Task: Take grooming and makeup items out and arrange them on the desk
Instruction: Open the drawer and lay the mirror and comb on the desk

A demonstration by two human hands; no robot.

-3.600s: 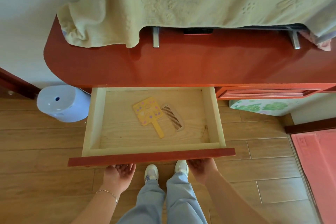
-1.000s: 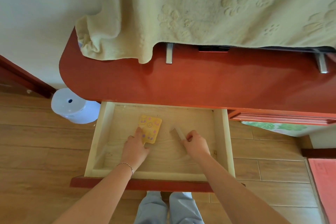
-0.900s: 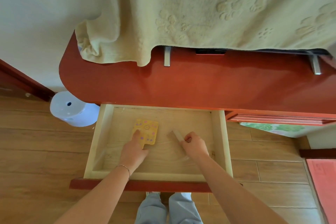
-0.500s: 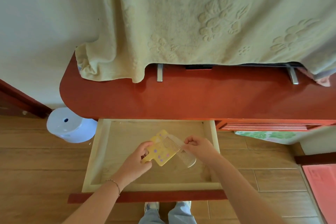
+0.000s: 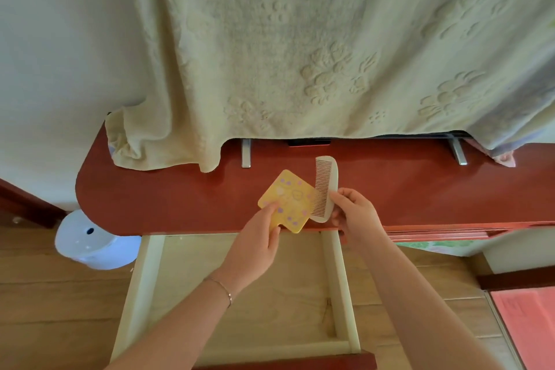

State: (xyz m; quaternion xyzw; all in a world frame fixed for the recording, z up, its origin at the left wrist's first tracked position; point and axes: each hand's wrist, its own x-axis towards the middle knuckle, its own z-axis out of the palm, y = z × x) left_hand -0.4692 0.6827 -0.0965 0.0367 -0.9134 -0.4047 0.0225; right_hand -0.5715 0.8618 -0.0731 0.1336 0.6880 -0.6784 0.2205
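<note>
My left hand (image 5: pixel 255 242) grips the handle of a yellow hand mirror (image 5: pixel 289 198) with purple spots, held over the front of the red desk (image 5: pixel 168 198). My right hand (image 5: pixel 354 215) pinches the lower end of a pale comb (image 5: pixel 326 186), which points away from me beside the mirror. Both items hang just above the desk top. Below them the wooden drawer (image 5: pixel 345 288) stands pulled out, and its visible floor holds nothing.
A pale green embossed towel (image 5: pixel 300 54) drapes over something standing on the desk, with metal feet (image 5: pixel 246 153) showing under it. A light blue stool (image 5: pixel 90 240) stands on the floor at the left. A pink mat (image 5: pixel 528 324) lies at the right.
Both hands reached into the drawer, took hold of the mirror and the comb, and lifted them up over the desk front. The view tilted upward.
</note>
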